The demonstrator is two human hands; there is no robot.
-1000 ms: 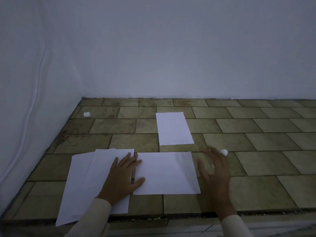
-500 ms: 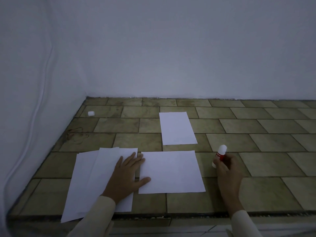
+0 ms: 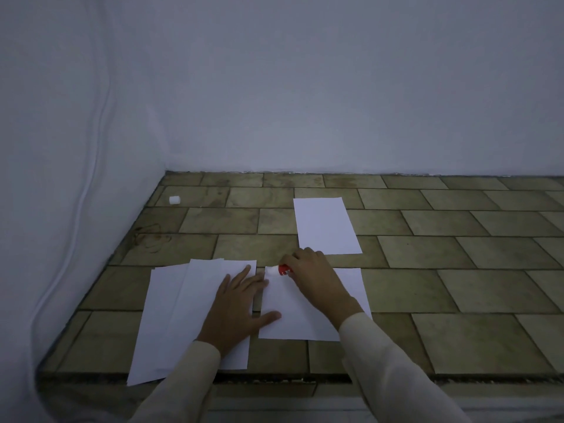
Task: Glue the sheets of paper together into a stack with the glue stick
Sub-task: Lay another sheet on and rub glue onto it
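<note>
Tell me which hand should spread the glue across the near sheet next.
Right. The right hand already holds the glue stick, tip at the near sheet's far-left corner. The left hand lies flat, thumb pinning that sheet's left edge.

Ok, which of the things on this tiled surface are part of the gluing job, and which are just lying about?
Part of the job:
glue stick in the right hand
sheet being glued
overlapping loose sheets under the left hand
far sheet, lying apart

Lying about:
small white cap-like thing, possibly the glue's cap
white cable down the left wall
</note>
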